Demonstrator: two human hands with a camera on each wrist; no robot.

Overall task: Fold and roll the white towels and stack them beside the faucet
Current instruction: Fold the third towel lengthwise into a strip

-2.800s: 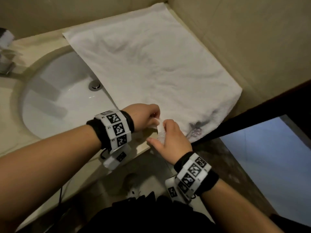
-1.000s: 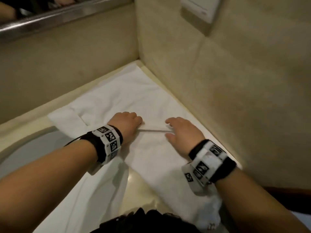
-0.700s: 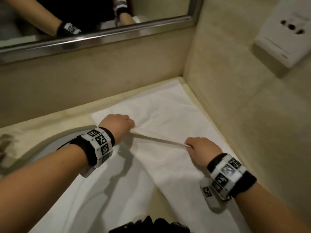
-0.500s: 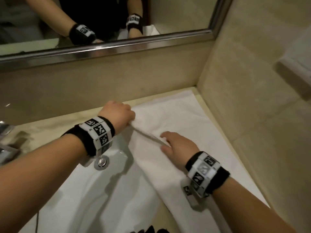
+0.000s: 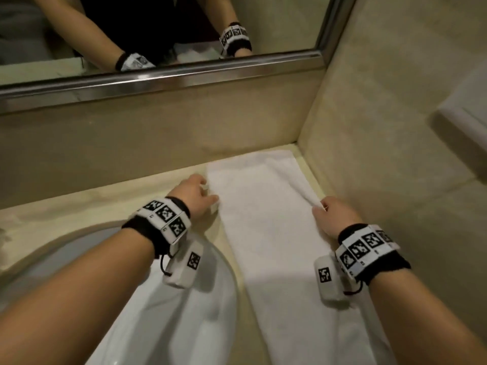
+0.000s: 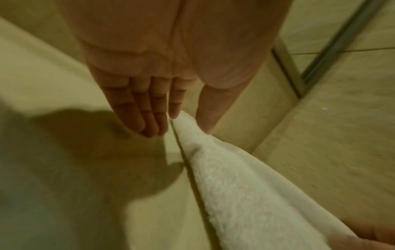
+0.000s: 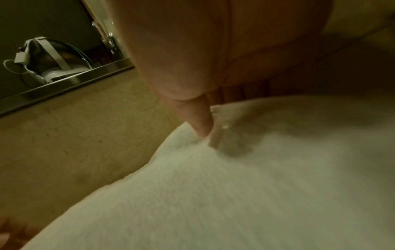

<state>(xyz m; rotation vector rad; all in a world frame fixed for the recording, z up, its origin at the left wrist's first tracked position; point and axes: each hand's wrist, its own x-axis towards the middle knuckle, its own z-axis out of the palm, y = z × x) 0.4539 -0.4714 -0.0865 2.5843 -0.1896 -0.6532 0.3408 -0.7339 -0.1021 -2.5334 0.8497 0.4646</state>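
Note:
A white towel (image 5: 263, 233) lies as a long narrow strip on the counter to the right of the sink, running from the back corner towards me. At the strip's left edge, my left hand (image 5: 196, 196) pinches the towel. The left wrist view shows the towel (image 6: 235, 186) edge lifted between thumb and forefinger of that left hand (image 6: 187, 123); the other fingers are straight. On the right edge, near the side wall, my right hand (image 5: 326, 212) pinches a small peak of cloth. In the right wrist view the thumb of the right hand (image 7: 208, 133) presses into the towel (image 7: 235, 194).
The white sink basin (image 5: 184, 312) lies at lower left, under my left forearm. A mirror (image 5: 158, 35) with a metal frame spans the back wall. The tiled side wall (image 5: 395, 127) stands close on the right and carries a white fixture (image 5: 469, 114). No faucet shows in the head view.
The towel has gone from a wide spread sheet to a narrow strip. My hands moved from its middle out to its two long edges, farther back on the counter.

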